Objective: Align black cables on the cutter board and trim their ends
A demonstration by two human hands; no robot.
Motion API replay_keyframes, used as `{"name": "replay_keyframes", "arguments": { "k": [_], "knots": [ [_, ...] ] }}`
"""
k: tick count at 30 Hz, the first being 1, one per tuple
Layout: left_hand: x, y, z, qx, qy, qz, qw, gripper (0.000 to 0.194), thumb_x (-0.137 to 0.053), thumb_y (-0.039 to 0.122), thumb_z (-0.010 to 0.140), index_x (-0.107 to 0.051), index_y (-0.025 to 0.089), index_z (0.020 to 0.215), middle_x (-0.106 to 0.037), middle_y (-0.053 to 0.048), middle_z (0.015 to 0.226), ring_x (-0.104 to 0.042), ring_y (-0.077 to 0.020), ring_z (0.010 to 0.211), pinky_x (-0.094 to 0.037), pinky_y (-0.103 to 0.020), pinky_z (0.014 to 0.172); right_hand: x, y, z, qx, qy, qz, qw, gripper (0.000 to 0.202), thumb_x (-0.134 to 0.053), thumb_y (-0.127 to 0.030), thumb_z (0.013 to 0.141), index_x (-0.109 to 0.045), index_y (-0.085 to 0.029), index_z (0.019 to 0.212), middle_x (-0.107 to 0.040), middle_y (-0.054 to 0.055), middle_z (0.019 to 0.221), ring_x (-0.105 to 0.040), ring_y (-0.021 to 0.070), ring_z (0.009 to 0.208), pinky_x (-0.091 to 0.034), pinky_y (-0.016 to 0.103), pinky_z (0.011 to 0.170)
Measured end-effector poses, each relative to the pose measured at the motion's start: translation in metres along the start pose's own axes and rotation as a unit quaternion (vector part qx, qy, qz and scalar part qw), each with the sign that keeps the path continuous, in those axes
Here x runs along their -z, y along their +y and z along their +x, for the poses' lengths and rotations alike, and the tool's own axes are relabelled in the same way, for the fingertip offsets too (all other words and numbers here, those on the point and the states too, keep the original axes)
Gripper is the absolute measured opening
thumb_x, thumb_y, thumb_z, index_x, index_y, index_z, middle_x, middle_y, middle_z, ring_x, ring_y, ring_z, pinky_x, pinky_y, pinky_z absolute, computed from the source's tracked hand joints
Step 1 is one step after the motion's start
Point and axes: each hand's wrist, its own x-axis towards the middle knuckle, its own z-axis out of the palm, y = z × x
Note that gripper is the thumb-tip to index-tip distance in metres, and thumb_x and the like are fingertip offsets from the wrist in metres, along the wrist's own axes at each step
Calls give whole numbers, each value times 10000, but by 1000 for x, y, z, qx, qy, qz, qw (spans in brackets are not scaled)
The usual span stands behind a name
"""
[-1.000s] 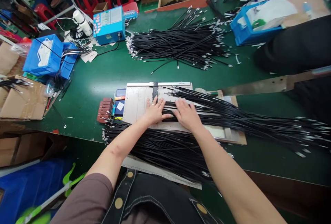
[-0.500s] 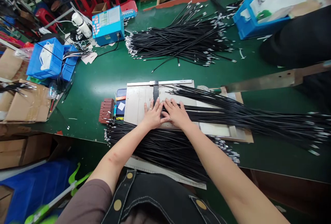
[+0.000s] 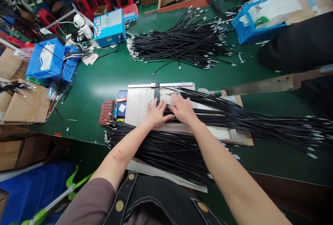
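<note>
Head view, from where I stand:
Left hand point(image 3: 156, 114) palm down, fingers spread, on the pale flat rectangular board point(image 3: 137, 102), by the narrow black crossbar point(image 3: 156, 94)
Right hand point(image 3: 183, 110) just beside it, thumb apart from blurred fingers, over the long thin black cables with silvery ends point(image 3: 218, 120)
Neither hand looks closed round anything; contact beneath the palms hidden, cannot tell
Cables lie across the board's right part and run off rightward over the smooth green tabletop point(image 3: 99, 89); a separate black cable heap point(image 3: 166, 148) lies along its near edge
Judgement: light flat pressure suits best, left hand steadying, right combing strands parallel, uncrossed
</note>
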Motion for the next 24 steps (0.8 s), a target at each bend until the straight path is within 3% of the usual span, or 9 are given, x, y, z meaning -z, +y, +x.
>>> {"name": "replay_keyframes", "arguments": {
  "k": [3,6,9,13,17,24],
  "knots": [
    [-2,9,-10,-14,20,49,999,819,-298,727,948,-326,202,1576,-259,-50,1667,-109,-344,1561,-65,-679,1220,10,21,-16,-85,64,-47,993,669,-251,-478,1011,-374,-70,1527,-358,220,1581,-305,399,1451,-218,729,1120],
    [-2,19,-21,0,39,63,997,865,-262,756,934,-377,162,1552,-335,-89,1636,-154,-341,1554,-72,-677,1224,11,26,-34,-34,43,-90,994,627,-273,-491,1015,-444,-130,1498,-410,163,1568,-348,363,1425,-217,693,1143],
    [-2,32,-19,22,53,65,996,923,-246,773,924,-380,102,1543,-332,-138,1631,-176,-354,1546,-104,-672,1224,7,24,-38,-48,37,-115,992,604,-274,-486,1021,-431,-175,1514,-381,130,1591,-330,348,1446,-245,687,1133],
    [-4,42,0,-35,44,79,995,829,-254,715,960,-321,169,1580,-258,-76,1666,-199,-327,1545,-85,-634,1243,2,22,-34,-36,45,-124,991,593,-290,-438,1024,-418,-135,1518,-348,146,1605,-323,332,1460,-277,640,1140],
    [-3,28,9,-45,26,93,994,809,-278,705,963,-344,175,1570,-277,-67,1659,-197,-307,1547,-48,-622,1250,-2,18,-41,1,71,-115,991,555,-269,-381,1035,-469,-110,1477,-420,154,1561,-380,318,1432,-262,634,1146],
    [4,4,-2,-26,16,68,997,812,-321,723,944,-330,213,1575,-268,-60,1664,-201,-336,1543,-60,-677,1227,-8,8,-43,18,97,-90,991,561,-308,-406,1032,-501,-78,1445,-489,181,1502,-450,333,1383,-261,625,1142]
  ]
}}
